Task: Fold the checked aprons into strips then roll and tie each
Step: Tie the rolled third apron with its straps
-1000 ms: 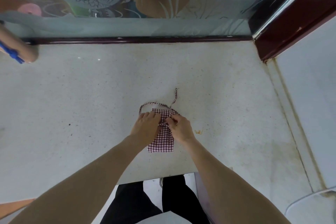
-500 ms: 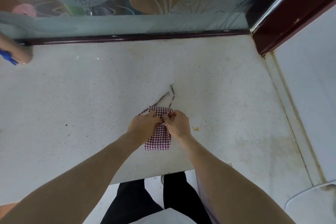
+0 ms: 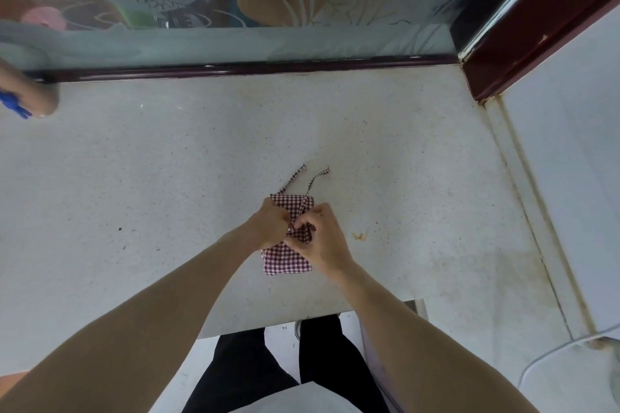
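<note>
Head view: the rolled checked apron (image 3: 289, 256) lies on the desk (image 3: 167, 178) near its front edge, left hand (image 3: 270, 223) and right hand (image 3: 318, 238) pinching its ties (image 3: 310, 183) at the middle. Pull both ends evenly so the knot cinches without loosening the roll.

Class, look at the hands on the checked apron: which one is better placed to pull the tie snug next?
Probably the right hand: it pinches the tie at the knot, whose loose ends trail away from it, while the left hand steadies the rolled apron from the other side.
</note>
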### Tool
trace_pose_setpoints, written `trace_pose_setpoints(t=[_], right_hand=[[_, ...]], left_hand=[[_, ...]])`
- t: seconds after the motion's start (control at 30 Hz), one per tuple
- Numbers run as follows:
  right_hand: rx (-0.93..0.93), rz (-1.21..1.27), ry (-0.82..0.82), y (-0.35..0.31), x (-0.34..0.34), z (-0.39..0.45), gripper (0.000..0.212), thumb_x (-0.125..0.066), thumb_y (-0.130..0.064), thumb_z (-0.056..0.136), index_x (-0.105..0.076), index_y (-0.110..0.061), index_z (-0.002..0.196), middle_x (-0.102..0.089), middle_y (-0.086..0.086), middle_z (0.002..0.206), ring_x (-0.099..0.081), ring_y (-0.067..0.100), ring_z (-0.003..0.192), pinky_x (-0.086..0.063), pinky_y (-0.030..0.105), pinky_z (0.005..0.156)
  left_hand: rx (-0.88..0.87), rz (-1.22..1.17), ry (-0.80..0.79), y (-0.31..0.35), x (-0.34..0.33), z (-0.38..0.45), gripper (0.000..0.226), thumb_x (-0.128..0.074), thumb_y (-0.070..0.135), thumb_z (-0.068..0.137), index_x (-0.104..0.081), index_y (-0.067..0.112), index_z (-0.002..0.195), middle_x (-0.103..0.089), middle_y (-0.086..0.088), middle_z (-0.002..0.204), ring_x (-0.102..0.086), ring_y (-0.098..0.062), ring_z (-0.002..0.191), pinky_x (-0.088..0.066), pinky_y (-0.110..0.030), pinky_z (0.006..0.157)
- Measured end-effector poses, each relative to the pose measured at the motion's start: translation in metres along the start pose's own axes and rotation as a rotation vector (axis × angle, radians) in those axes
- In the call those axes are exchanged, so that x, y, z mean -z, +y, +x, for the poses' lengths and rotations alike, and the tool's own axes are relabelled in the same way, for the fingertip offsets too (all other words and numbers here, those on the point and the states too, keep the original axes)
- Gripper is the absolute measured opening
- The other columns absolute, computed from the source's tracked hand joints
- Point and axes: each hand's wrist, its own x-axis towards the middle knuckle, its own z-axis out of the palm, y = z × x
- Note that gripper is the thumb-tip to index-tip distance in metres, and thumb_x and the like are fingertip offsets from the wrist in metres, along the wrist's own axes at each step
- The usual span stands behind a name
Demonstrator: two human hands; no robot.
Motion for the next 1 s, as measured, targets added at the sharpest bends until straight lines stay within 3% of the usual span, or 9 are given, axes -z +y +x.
trace_pose_setpoints(t=[0.1,0.17,0.33,0.4,0.5,0.7,0.83,0.93,1.0], right_hand=[[0.030,-0.105,0.135,-0.005,-0.004,-0.001,0.028,-0.084,-0.034,0.074,-0.072,-0.014,0.091,-0.048,0.001,0.107,-0.049,0.016,0.101,-0.049,0.030,0.086],[0.045,-0.140,0.116,-0.010,-0.001,-0.001,0.023,-0.082,-0.032,0.076,-0.073,-0.014,0.086,-0.043,-0.003,0.100,-0.043,0.014,0.097,-0.048,0.033,0.086],[0.055,-0.328,-0.293,-0.027,0.012,-0.001,0.025,-0.067,-0.038,0.083,-0.063,-0.017,0.070,-0.046,-0.002,0.100,-0.038,0.017,0.103,-0.036,0.035,0.095],[0.076,-0.322,-0.355,-0.032,0.018,-0.001,0.024,-0.067,-0.032,0.082,-0.065,-0.012,0.070,-0.055,0.000,0.098,-0.045,0.017,0.098,-0.036,0.033,0.089],[0.020,-0.148,-0.358,-0.032,0.028,-0.003,0.015,-0.069,-0.018,0.080,-0.059,-0.013,0.071,-0.059,-0.004,0.066,-0.051,0.009,0.060,-0.039,0.022,0.062],[-0.119,-0.137,-0.475,-0.027,0.050,0.003,0.016,-0.063,-0.032,0.094,-0.061,-0.016,0.097,-0.063,0.000,0.080,-0.053,0.009,0.061,-0.044,0.023,0.056],[-0.155,-0.153,-0.414,-0.006,0.085,0.014,0.035,-0.060,-0.025,0.097,-0.052,-0.014,0.065,-0.049,0.003,0.059,-0.035,0.007,0.044,-0.029,0.022,0.047],[-0.184,-0.222,-0.308,0.010,0.092,0.020,0.037,-0.060,-0.033,0.096,-0.055,-0.014,0.064,-0.055,0.002,0.060,-0.047,0.012,0.050,-0.035,0.025,0.051],[-0.182,-0.302,-0.221,0.016,0.089,0.020,0.040,-0.061,-0.045,0.093,-0.060,-0.012,0.070,-0.060,0.001,0.065,-0.055,0.015,0.059,-0.040,0.028,0.060]], left_hand=[[0.020,-0.057,0.012,-0.001,0.002,0.000,0.025,-0.045,0.003,0.096,-0.069,0.000,0.100,-0.056,-0.009,0.098,-0.049,-0.010,0.071,-0.042,-0.017,0.064],[0.016,-0.059,0.005,-0.001,0.002,-0.002,0.024,-0.044,0.005,0.096,-0.067,0.004,0.090,-0.054,-0.012,0.111,-0.050,-0.017,0.083,-0.044,-0.025,0.072],[0.079,-0.027,0.050,-0.001,-0.013,-0.009,0.014,-0.052,0.010,0.094,-0.064,0.012,0.102,-0.040,-0.002,0.122,-0.043,-0.020,0.101,-0.041,-0.029,0.086],[0.074,-0.020,0.074,-0.001,-0.018,-0.011,0.011,-0.054,0.012,0.093,-0.063,0.016,0.099,-0.041,-0.003,0.117,-0.040,-0.017,0.099,-0.041,-0.031,0.085],[0.061,-0.027,0.113,-0.001,-0.021,-0.011,0.011,-0.054,0.015,0.094,-0.058,0.024,0.089,-0.039,0.000,0.108,-0.040,-0.017,0.097,-0.038,-0.029,0.081],[0.031,-0.087,0.140,-0.006,-0.022,-0.013,0.014,-0.048,0.024,0.099,-0.054,0.027,0.087,-0.044,0.002,0.106,-0.045,-0.018,0.100,-0.036,-0.031,0.084],[-0.043,-0.161,0.175,-0.013,-0.022,-0.018,0.007,-0.058,0.031,0.095,-0.058,0.026,0.100,-0.051,0.008,0.108,-0.050,-0.014,0.102,-0.026,-0.031,0.093],[-0.081,-0.156,0.153,-0.013,-0.024,-0.028,0.034,-0.073,0.039,0.083,-0.056,0.023,0.108,-0.054,0.012,0.104,-0.050,-0.008,0.093,-0.025,-0.032,0.098],[-0.077,-0.050,0.217,-0.014,-0.028,-0.032,0.035,-0.069,0.047,0.084,-0.057,0.022,0.105,-0.056,0.012,0.093,-0.048,-0.007,0.081,-0.030,-0.034,0.098]])
